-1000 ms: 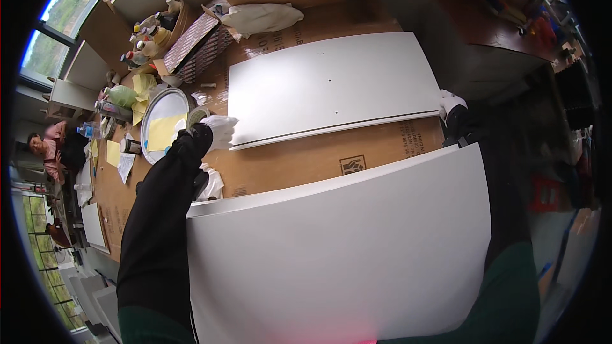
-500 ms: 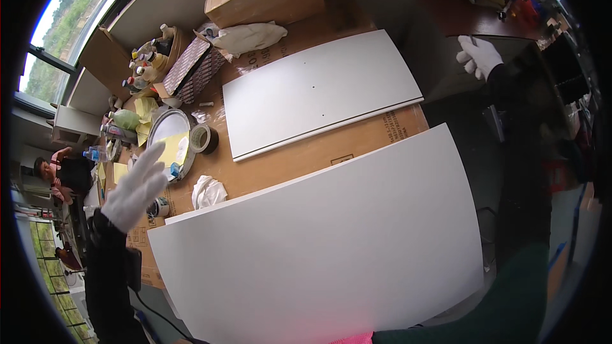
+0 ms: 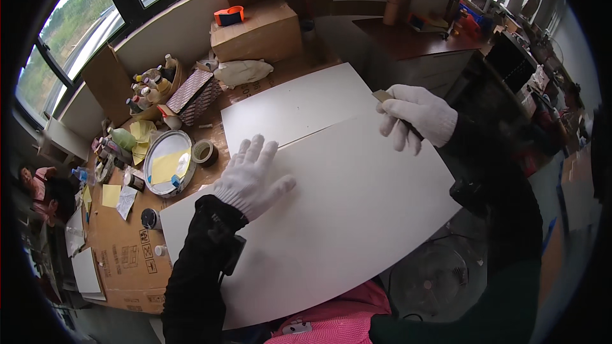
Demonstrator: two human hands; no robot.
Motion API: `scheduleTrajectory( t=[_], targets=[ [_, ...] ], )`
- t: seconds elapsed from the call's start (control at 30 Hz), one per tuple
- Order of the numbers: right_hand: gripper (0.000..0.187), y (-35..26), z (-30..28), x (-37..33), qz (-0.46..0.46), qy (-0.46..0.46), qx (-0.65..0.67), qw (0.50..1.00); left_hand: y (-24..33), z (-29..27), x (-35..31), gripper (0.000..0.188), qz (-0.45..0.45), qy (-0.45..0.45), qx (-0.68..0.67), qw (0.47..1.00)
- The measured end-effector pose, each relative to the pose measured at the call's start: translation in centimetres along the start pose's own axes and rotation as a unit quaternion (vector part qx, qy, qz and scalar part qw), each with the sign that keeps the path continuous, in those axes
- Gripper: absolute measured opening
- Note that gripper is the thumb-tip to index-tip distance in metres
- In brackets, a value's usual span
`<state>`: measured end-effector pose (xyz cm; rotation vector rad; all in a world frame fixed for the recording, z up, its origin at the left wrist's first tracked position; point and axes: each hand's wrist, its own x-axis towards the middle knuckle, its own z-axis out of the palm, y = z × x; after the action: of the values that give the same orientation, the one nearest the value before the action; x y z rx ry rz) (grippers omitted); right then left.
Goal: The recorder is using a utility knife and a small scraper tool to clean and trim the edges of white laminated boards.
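A large white panel [image 3: 331, 216] lies in front of me, its far edge overlapping a second white panel [image 3: 290, 99] with small holes in it. My left hand [image 3: 252, 181], in a white knitted glove, rests on the near panel with its fingers spread. Over that panel's right far part is my right hand [image 3: 421, 114], gloved too. Its fingers and thumb pinch a small, thin, grey-brown flat piece [image 3: 382, 95]; most of the piece is hidden in the glove, and its kind cannot be made out.
Brown cardboard [image 3: 121, 261] covers the table. Left of the panels stand a round lid [image 3: 151, 159] with yellow paper, a tape roll [image 3: 204, 153], a small jar [image 3: 150, 218] and bottles [image 3: 153, 89]. A cardboard box [image 3: 255, 32] sits behind. A person [image 3: 41, 191] is at far left.
My left hand has come down rightward onto the near panel. The right hand has swung in from the far right. The near panel now overlaps the far one, and the view has shifted.
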<state>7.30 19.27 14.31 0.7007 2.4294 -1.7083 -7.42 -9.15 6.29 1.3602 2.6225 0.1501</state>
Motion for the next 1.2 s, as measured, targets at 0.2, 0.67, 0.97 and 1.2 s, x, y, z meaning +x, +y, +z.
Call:
scheduleTrajectory(
  t=[0.2,0.67,0.97,1.2],
  targets=[
    [0.027,5.1,8.5,6.4,-0.111,0.139,-0.264,0.948,-2.2,3.0,0.7,0.086,-0.047,0.007,-0.036,0.998],
    [0.029,8.2,6.2,11.1,-0.040,0.278,-0.404,0.871,-4.5,4.3,-0.5,0.043,-0.036,0.117,-0.151,0.981],
    [0.029,10.9,9.2,8.8,-0.253,0.121,-0.376,0.883,-3.5,4.8,1.5,0.036,-0.052,0.130,-0.226,0.964],
    [0.019,10.8,4.5,1.6,-0.142,0.238,-0.424,0.862,-3.5,4.4,1.4,0.036,-0.102,0.116,-0.259,0.954]
  ],
)
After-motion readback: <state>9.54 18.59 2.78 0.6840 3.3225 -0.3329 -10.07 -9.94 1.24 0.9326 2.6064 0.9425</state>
